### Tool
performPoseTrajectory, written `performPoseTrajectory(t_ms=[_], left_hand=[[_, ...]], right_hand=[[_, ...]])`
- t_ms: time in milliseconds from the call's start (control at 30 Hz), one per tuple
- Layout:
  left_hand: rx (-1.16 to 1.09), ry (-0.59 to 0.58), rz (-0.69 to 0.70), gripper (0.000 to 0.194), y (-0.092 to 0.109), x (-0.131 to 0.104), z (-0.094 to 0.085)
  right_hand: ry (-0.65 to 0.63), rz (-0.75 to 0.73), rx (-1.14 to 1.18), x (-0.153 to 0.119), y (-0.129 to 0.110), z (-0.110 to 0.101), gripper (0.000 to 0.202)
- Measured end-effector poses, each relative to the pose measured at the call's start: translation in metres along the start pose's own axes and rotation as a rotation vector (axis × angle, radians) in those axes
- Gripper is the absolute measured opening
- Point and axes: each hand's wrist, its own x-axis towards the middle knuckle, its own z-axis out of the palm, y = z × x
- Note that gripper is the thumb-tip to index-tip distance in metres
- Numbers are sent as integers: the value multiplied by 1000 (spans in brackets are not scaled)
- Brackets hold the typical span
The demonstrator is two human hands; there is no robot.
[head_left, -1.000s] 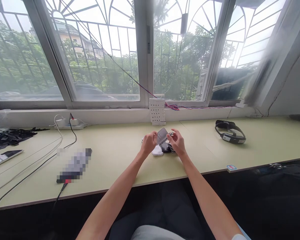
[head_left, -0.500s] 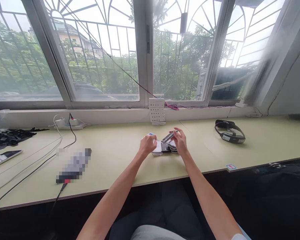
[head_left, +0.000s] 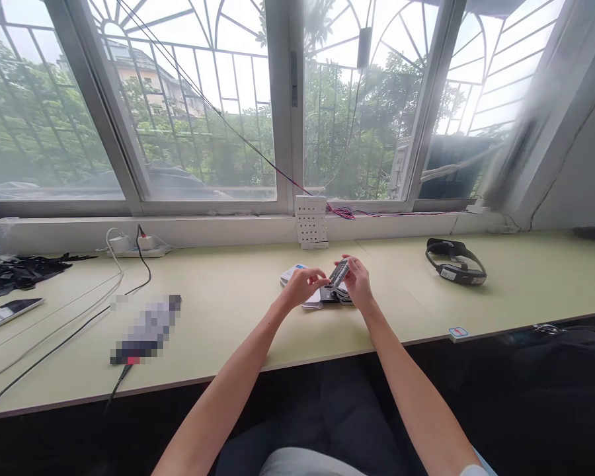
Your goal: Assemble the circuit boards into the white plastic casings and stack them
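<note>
In my right hand (head_left: 357,283) is a small dark flat rectangular piece (head_left: 339,272) with pale markings, gripped by one side and tilted up. The fingertips of my left hand (head_left: 302,287) come together at its lower left corner; whether they pinch that edge or something tiny is too small to tell. Beneath the hands lie a white stack (head_left: 312,304) of thin rounded pieces, a black flat item (head_left: 329,295) and another small dark-and-white stack (head_left: 345,299). Behind my left hand sits a further white stack (head_left: 291,272) with a blue mark, partly covered.
A white perforated block (head_left: 311,222) stands against the sill. To the right lies a black headband device (head_left: 457,262); a small white-and-blue square (head_left: 458,333) is at the front edge. Leftward are a blurred-out device (head_left: 146,329) on a cable, a phone (head_left: 7,315) and a power strip (head_left: 149,250).
My left hand has moved right, from beside the white stacks to the dark piece's lower corner. The dark piece has turned steeper in my right hand, which stays nearly in place.
</note>
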Motion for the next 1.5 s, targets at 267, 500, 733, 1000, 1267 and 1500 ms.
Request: performPoseTrajectory(t_ms=[267,500,733,1000,1267,1500], left_hand=[[49,-15,54,32,-5,-1,0],[181,23,147,33,-3,-5,0],[285,56,237,26,-4,-5,5],[185,115,256,23,-7,-3,7],[126,-4,240,25,-3,-2,3],[248,60,323,34,-7,-5,6]], right_hand=[[-9,14,-13,-1,-2,2,45],[11,52,5,0,-1,0,46],[54,54,71,2,4,-2,43],[-14,89,17,-3,5,5,42],[99,72,106,0,-1,1,41],[56,93,65,-1,1,1,44]])
